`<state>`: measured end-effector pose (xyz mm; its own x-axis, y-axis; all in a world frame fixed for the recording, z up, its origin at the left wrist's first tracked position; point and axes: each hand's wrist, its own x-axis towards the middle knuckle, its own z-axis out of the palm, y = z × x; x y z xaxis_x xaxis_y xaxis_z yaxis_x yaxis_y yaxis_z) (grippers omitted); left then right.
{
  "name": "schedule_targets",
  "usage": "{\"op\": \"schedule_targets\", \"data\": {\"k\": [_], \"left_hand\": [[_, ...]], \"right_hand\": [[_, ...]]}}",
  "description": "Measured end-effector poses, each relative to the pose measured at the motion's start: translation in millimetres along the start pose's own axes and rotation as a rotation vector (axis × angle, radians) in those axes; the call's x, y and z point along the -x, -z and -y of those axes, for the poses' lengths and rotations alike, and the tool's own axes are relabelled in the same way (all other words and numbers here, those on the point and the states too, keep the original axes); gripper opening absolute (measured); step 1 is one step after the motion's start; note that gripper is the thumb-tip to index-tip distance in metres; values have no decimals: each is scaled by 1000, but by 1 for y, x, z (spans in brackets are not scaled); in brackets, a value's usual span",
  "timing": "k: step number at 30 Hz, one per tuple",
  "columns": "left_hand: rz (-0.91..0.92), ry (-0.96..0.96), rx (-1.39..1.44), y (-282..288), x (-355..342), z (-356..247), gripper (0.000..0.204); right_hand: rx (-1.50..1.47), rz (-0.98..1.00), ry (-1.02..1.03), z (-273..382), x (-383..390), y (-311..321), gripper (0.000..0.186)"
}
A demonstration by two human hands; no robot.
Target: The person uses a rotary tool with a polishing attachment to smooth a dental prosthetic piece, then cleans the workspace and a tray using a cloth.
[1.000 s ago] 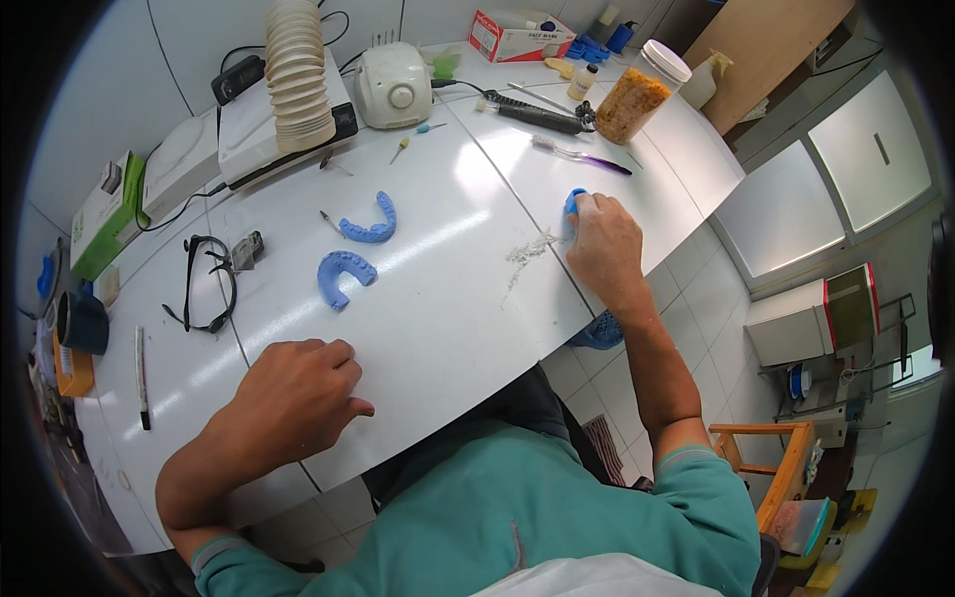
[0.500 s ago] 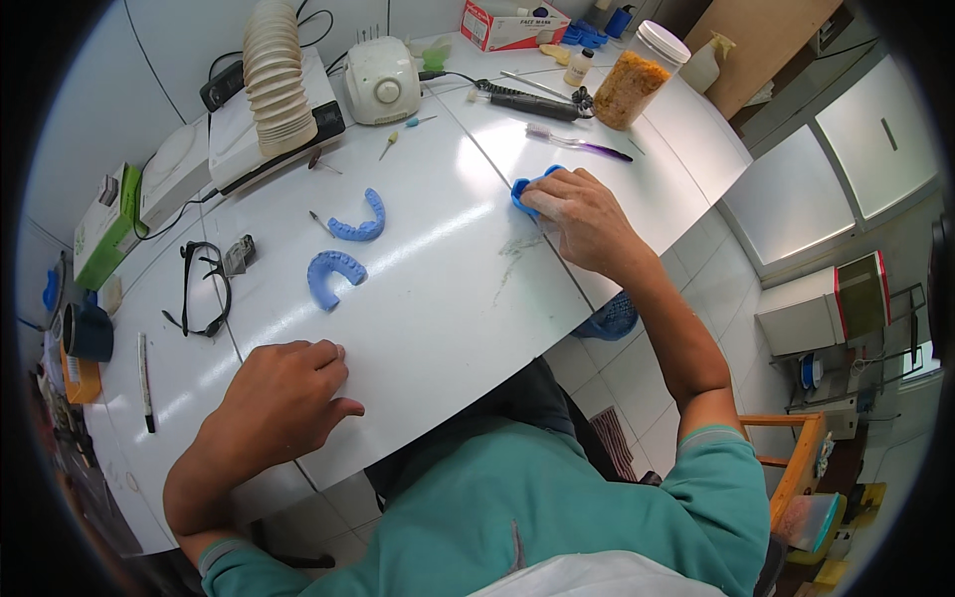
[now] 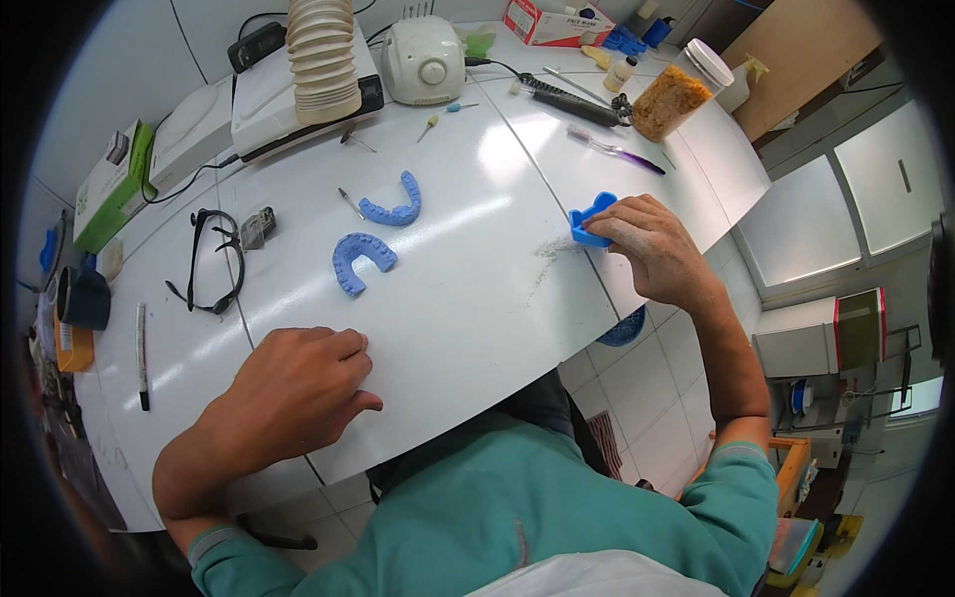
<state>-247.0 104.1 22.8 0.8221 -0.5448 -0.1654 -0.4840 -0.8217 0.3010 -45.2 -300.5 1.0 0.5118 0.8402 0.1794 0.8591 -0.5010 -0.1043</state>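
Observation:
My right hand (image 3: 657, 244) grips a bright blue plastic piece with raised, angled walls (image 3: 593, 217) by its right side, at the table's right part. Fingers cover part of that piece. My left hand (image 3: 303, 383) rests at the near left of the table, fingers loosely bent, thumb apart, nothing visible in it. Beyond it lie two blue horseshoe-shaped dental arch models, a nearer one (image 3: 348, 261) and a farther one (image 3: 395, 207). A thin metal bur (image 3: 350, 203) is beside the farther model. Grey dust (image 3: 552, 251) is scattered left of the blue piece.
Black-framed glasses (image 3: 204, 264) and a pen (image 3: 142, 358) lie left. At the back stand a ribbed hose (image 3: 323, 65), a white control unit (image 3: 423, 62) and a jar of orange-brown bits (image 3: 671, 99). A purple toothbrush (image 3: 622, 152) and black handpiece (image 3: 575, 106) lie right.
The view has shifted, so the table things sit farther right in it. My right hand has drawn the blue piece slightly nearer and turned it. My left hand stays about where it was.

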Motion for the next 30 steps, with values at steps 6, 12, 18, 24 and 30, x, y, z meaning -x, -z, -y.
{"op": "schedule_targets", "data": {"k": [6,12,18,24,30], "left_hand": [[-8,14,-11,0,2,-2,34],[-18,17,-16,-6,-1,0,33],[-6,16,5,-2,-3,0,32],[-62,86,-36,10,-9,9,30],[-301,164,-110,39,-64,31,63]], "right_hand": [[-242,29,185,-1,-69,-29,45],[-155,110,253,3,-45,-27,49],[-181,93,208,-9,7,-8,51],[-275,-47,372,24,-41,-13,48],[-251,-236,237,27,-28,-10,32]]}}
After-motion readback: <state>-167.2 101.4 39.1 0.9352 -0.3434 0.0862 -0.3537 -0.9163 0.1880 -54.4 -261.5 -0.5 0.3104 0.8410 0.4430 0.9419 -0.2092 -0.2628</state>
